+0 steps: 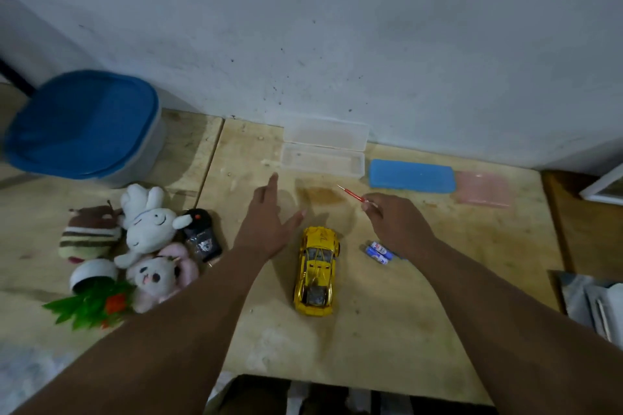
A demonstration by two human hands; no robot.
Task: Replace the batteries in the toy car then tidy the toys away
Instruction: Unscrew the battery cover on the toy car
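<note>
A yellow toy car [316,271] stands on the wooden table [371,330], nose pointing away from me. My left hand [269,222] hovers just left of the car's front, fingers spread and holding nothing. My right hand [397,222] is to the car's right, pinching a thin red screwdriver [352,193] whose tip points up-left. Blue-and-white batteries [379,252] lie beside my right wrist. A black remote control [202,236] lies left of my left forearm.
Plush toys [148,229], a striped plush [89,232] and a tipped pot of fake plant [92,293] crowd the left. A blue-lidded bin [84,125] stands far left. An open clear case [323,152], blue case [411,176] and pink case [483,192] line the wall.
</note>
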